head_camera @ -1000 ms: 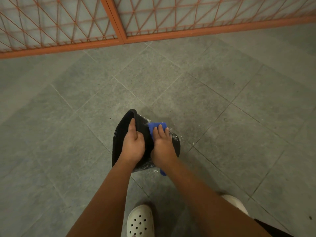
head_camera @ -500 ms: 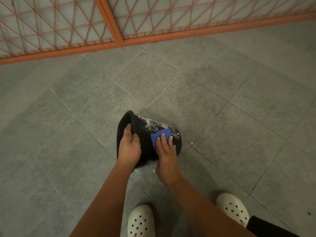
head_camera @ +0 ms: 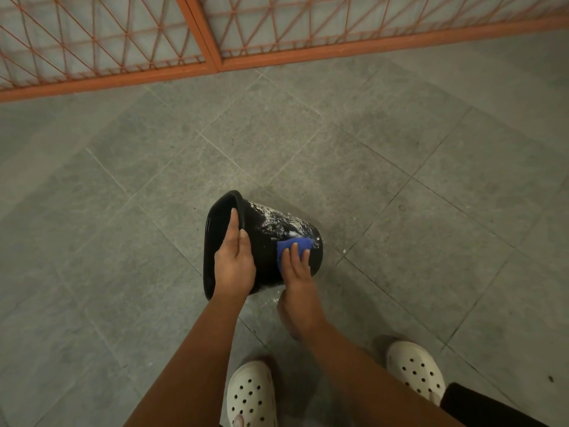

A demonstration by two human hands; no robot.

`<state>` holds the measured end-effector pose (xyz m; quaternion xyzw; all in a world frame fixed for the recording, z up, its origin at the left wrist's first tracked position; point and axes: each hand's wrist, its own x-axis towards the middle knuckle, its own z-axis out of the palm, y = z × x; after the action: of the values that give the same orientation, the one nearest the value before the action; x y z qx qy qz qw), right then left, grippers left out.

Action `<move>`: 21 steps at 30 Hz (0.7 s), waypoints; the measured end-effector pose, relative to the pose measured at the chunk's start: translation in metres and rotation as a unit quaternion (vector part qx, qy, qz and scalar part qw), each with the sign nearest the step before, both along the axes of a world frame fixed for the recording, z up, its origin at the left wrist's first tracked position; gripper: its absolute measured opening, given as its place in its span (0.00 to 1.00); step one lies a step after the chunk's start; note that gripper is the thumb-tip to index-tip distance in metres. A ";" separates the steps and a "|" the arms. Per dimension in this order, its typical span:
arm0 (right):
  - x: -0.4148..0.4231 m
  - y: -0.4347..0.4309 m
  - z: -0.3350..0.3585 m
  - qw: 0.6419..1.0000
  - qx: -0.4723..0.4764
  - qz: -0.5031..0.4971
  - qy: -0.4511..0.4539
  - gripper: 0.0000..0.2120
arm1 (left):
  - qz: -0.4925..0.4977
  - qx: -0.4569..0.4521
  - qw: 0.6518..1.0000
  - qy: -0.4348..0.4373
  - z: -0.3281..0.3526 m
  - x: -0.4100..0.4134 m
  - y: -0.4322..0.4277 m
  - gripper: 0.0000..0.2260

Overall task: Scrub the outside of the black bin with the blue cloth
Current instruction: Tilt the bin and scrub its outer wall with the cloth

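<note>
The black bin (head_camera: pixel 271 229) lies tipped on its side on the grey tiled floor, its mouth facing left and its base to the right. White soap foam streaks its upper wall. My left hand (head_camera: pixel 235 260) grips the rim, thumb over the edge and fingers round the wall. My right hand (head_camera: pixel 297 266) presses the blue cloth (head_camera: pixel 292 245) flat against the bin's outside near the base, fingers straight on top of it. Much of the cloth is hidden under that hand.
An orange metal lattice fence (head_camera: pixel 212 41) runs along the far side of the floor. My two white perforated clogs (head_camera: pixel 251 396) (head_camera: pixel 415 371) stand just below the bin. Small foam drops (head_camera: pixel 274 298) spot the tiles beside the bin.
My right hand has slid the blue cloth from the bin's middle toward its base on the right. More foam now shows on the upper wall. My left hand keeps its hold on the rim.
</note>
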<state>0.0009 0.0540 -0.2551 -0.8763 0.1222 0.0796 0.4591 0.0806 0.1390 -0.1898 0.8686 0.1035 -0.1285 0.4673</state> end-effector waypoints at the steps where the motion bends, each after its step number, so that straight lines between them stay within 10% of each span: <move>1: 0.000 0.004 0.001 1.000 0.007 0.013 -0.010 0.35 | -0.006 -0.002 1.000 -0.002 0.000 0.001 0.002 0.20; 21: 0.047 -0.023 0.006 0.998 -0.017 0.040 0.046 0.40 | -0.003 0.007 0.999 -0.041 -0.015 0.005 0.000 0.21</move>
<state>0.0482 0.0310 -0.2489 -0.8836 0.1097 0.1362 0.4344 0.0851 0.1394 -0.2052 0.8765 0.0828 -0.0935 0.4649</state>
